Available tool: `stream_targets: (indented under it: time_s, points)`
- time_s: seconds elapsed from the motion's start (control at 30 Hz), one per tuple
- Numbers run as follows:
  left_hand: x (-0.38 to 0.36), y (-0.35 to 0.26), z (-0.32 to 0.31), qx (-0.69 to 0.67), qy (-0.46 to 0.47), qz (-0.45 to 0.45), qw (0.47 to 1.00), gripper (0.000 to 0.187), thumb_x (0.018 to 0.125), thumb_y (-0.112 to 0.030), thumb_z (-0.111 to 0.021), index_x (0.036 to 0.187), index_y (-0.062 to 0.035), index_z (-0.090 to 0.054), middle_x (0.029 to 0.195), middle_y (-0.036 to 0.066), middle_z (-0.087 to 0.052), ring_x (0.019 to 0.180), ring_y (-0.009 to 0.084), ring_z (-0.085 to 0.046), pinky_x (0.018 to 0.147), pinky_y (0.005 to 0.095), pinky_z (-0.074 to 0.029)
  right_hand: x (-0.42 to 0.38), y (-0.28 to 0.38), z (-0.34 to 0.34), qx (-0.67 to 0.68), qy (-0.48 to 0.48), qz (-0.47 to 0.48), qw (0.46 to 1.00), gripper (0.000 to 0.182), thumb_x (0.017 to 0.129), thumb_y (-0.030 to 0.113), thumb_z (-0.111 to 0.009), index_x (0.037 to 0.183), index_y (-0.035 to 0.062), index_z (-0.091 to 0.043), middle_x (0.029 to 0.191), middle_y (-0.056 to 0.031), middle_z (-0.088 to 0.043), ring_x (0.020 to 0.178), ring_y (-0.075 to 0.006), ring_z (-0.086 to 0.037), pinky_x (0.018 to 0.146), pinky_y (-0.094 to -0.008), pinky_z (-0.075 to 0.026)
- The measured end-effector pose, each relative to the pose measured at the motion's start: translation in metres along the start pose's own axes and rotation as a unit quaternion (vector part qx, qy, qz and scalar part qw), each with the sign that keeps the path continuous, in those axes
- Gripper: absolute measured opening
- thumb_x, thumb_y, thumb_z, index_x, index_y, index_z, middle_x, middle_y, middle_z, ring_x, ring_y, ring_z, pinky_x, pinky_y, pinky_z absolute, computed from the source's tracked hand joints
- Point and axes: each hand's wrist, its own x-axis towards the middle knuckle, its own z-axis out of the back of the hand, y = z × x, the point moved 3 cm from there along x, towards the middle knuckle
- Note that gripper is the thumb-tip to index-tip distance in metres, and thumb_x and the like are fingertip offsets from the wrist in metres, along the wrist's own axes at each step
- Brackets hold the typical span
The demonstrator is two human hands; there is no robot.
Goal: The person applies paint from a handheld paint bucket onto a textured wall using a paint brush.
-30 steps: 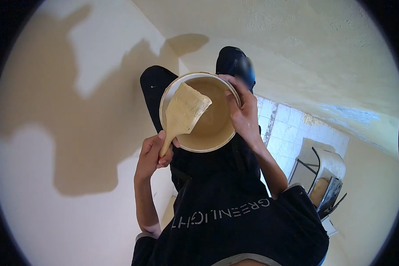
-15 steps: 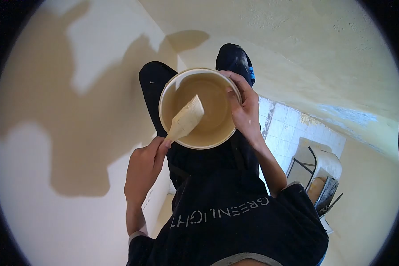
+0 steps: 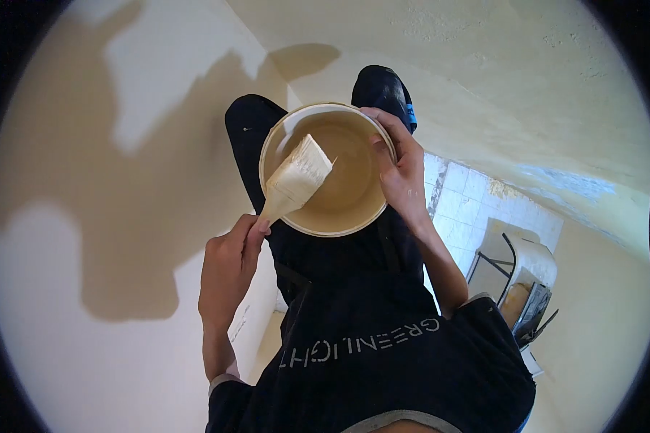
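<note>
Head view: both hands occupied, set apart w/ bucket [image 3: 330, 234] between. L hand [image 3: 227, 270] closed on handle of brush [image 3: 296, 179], thumb along top. Brush head coated w/ pale matl., extends fwd & right of L hand over bucket mouth; one stray bristle obs. at tip. Contact betw. brush & rim: cannot tell.

R hand [image 3: 403, 173] clamped on bucket rim at its far right, thumb inside, fingers outside. Bucket mouth faces camera; tan contents [image 3: 350, 187] inside, consistency unclear.

Dark trouser legs [image 3: 253, 130] show beyond L hand & bucket; dark shirt [image 3: 383, 382] nearer wearer than both hands. White wall [image 3: 43, 346] left of L hand, carrying large shadow [image 3: 133, 252]. Right of R hand: worn wall [image 3: 477, 108], tiled floor [image 3: 461, 198] & dark-framed furniture item [image 3: 538, 261], type unclear.
</note>
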Motion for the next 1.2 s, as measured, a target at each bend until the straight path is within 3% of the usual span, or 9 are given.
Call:
stream_targets:
  time_s: [0.33,0.43,0.53,0.73,0.83,0.9,0.93,1.0,1.2]
  points:
    - [0.002,0.006,-0.007,0.032,0.002,-0.002,0.999,0.022,0.096,-0.02,-0.054,0.09,-0.0008,-0.061,0.065,0.014,-0.062,0.05,0.0282,-0.056,0.05,0.0361,-0.042,-0.001,0.001,-0.003,-0.008,0.004,0.014,1.0,0.038,0.086,-0.011,-0.039,0.118,0.0015,-0.056,0.107,-0.0105,-0.064,0.102,-0.0149,-0.059,0.091,-0.027,-0.042]
    - [0.004,0.008,-0.01,0.041,0.046,-0.005,0.998,0.022,0.096,-0.021,-0.054,0.09,-0.0008,-0.06,0.064,0.014,-0.061,0.051,0.0296,-0.057,0.05,0.0372,-0.042,0.0,0.0,-0.002,-0.005,0.004,0.007,1.0,0.038,0.087,-0.011,-0.039,0.118,0.0013,-0.056,0.108,-0.011,-0.064,0.105,-0.0156,-0.059,0.093,-0.0279,-0.042]
    - [0.005,0.005,-0.006,0.02,0.009,-0.019,1.0,0.023,0.096,-0.021,-0.054,0.09,-0.0003,-0.06,0.062,0.014,-0.06,0.05,0.0297,-0.056,0.05,0.0365,-0.042,0.0,-0.002,-0.001,0.007,0.001,0.002,1.0,0.037,0.087,-0.01,-0.039,0.118,0.0011,-0.056,0.108,-0.0116,-0.064,0.105,-0.0161,-0.059,0.094,-0.0287,-0.042]
    - [0.007,0.009,-0.01,0.005,0.04,0.002,0.999,0.023,0.097,-0.019,-0.052,0.09,0.0006,-0.061,0.06,0.014,-0.059,0.047,0.0254,-0.055,0.048,0.0344,-0.04,0.002,-0.003,-0.002,-0.005,-0.005,0.018,1.0,0.037,0.086,-0.009,-0.039,0.117,0.0009,-0.056,0.107,-0.0122,-0.064,0.104,-0.0168,-0.06,0.093,-0.029,-0.043]
    - [0.009,0.01,-0.004,-0.041,-0.016,-0.025,0.999,0.027,0.099,-0.021,-0.05,0.087,0.001,-0.06,0.054,0.009,-0.054,0.043,0.0174,-0.049,0.045,0.0313,-0.035,0.001,-0.002,-0.001,-0.001,0.0,0.015,1.0,0.037,0.086,-0.009,-0.039,0.117,0.0007,-0.056,0.106,-0.0124,-0.064,0.103,-0.0171,-0.06,0.093,-0.0289,-0.043]
    - [0.012,0.022,-0.005,-0.222,0.045,-0.007,0.974,0.038,0.101,-0.029,-0.044,0.083,0.0009,-0.057,0.051,0.003,-0.045,0.04,0.0088,-0.037,0.042,0.0264,-0.029,0.001,0.001,-0.001,-0.01,-0.002,0.027,1.0,0.037,0.085,-0.009,-0.039,0.117,0.0006,-0.056,0.106,-0.0123,-0.064,0.103,-0.0172,-0.06,0.093,-0.0288,-0.043]
    - [0.014,0.022,-0.006,-0.22,0.038,-0.014,0.975,0.038,0.101,-0.029,-0.044,0.083,0.0009,-0.057,0.051,0.003,-0.045,0.04,0.0088,-0.037,0.042,0.0264,-0.029,0.001,-0.001,0.0,-0.015,-0.003,0.023,1.0,0.037,0.085,-0.009,-0.039,0.117,0.0005,-0.056,0.106,-0.0123,-0.064,0.103,-0.0174,-0.06,0.093,-0.0288,-0.043]
    - [0.015,0.021,-0.01,-0.413,0.055,0.041,0.908,0.047,0.103,-0.038,-0.036,0.081,-0.0003,-0.054,0.051,-0.002,-0.037,0.042,0.0036,-0.028,0.041,0.0226,-0.023,0.002,-0.003,0.0,-0.018,-0.004,0.031,0.999,0.037,0.085,-0.009,-0.039,0.117,0.0004,-0.056,0.106,-0.0122,-0.064,0.103,-0.0175,-0.06,0.093,-0.0288,-0.043]
    - [0.037,0.028,-0.022,-0.53,0.1,0.001,0.842,0.053,0.103,-0.044,-0.029,0.077,-0.0024,-0.05,0.048,-0.004,-0.031,0.04,0.0045,-0.025,0.039,0.0221,-0.021,0.003,-0.001,0.001,-0.01,0.003,0.013,1.0,0.038,0.086,-0.012,-0.04,0.118,-0.0001,-0.055,0.111,-0.0129,-0.063,0.109,-0.0184,-0.058,0.096,-0.0297,-0.041]
